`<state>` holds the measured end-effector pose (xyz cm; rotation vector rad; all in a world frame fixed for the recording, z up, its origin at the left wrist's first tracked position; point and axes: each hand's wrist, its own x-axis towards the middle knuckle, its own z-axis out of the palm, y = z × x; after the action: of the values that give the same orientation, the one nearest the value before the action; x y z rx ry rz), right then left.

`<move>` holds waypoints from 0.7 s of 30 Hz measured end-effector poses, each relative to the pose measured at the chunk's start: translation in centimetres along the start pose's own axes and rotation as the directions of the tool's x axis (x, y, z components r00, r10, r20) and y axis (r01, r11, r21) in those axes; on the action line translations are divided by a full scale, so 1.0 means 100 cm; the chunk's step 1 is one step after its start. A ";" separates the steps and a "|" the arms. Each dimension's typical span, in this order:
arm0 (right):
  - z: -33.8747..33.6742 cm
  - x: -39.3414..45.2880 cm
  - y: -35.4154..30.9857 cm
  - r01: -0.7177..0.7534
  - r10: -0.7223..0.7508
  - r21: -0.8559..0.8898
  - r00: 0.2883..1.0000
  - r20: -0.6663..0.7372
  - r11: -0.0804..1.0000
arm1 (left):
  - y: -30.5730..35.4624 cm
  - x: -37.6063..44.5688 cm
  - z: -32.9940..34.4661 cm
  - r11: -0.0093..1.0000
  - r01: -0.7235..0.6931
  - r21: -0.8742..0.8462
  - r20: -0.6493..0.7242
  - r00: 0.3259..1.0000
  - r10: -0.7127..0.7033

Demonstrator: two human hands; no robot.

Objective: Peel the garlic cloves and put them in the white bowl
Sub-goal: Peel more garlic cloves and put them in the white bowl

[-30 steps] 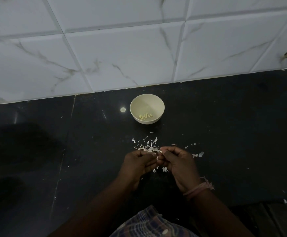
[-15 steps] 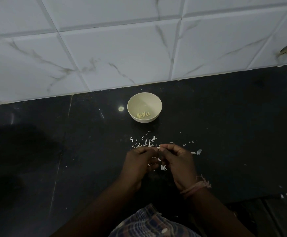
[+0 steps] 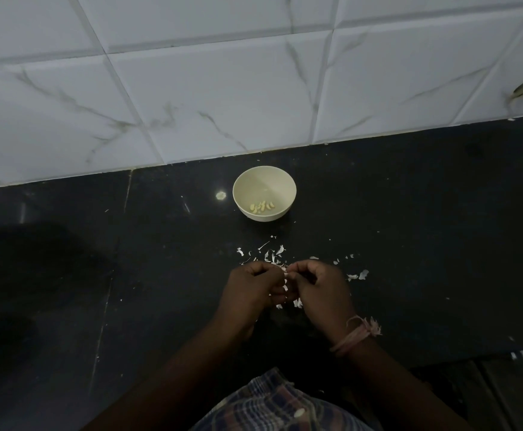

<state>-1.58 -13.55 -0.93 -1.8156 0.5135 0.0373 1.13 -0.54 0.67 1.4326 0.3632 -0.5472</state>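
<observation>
Left hand (image 3: 251, 290) and right hand (image 3: 319, 290), fingers curled, pinch a garlic clove (image 3: 286, 274) between them

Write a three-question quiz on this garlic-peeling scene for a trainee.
1. True or false: the bowl holds some peeled cloves.
2. Where do most peels lie? A) in the bowl B) on the counter between bowl and hands C) on the wall tiles
3. Fill in: a pink thread is tied round the ___ wrist.

Key: 1 true; 2 B; 3 right. The left hand and right hand meet, fingers curled; what they pinch is hidden.
</observation>
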 end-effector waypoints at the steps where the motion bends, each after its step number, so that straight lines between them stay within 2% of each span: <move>1: -0.002 0.000 -0.001 -0.001 0.001 0.002 1.000 0.001 1.000 | 0.001 0.000 0.000 1.000 0.009 -0.017 0.005 1.000 -0.009; 7: 0.000 0.001 0.000 0.022 -0.022 0.008 1.000 -0.004 1.000 | 0.001 0.002 0.005 1.000 -0.023 0.008 -0.017 1.000 0.024; 16: 0.002 0.003 -0.007 0.013 -0.016 0.233 1.000 0.012 0.972 | 0.003 0.005 0.004 0.996 -0.009 -0.088 -0.006 1.000 0.008; 19: 0.002 0.002 -0.011 0.028 -0.026 0.289 1.000 -0.011 0.957 | 0.008 0.007 0.003 0.993 -0.013 -0.115 0.015 1.000 0.015; 21: 0.004 0.002 -0.011 0.065 -0.051 0.257 0.997 -0.062 0.964 | 0.010 0.007 0.004 0.995 -0.043 -0.091 -0.010 0.999 0.043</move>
<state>-0.90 -12.95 -0.10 -1.5779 0.4801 -0.1156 2.25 -1.01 1.16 1.3523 0.3585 -0.4844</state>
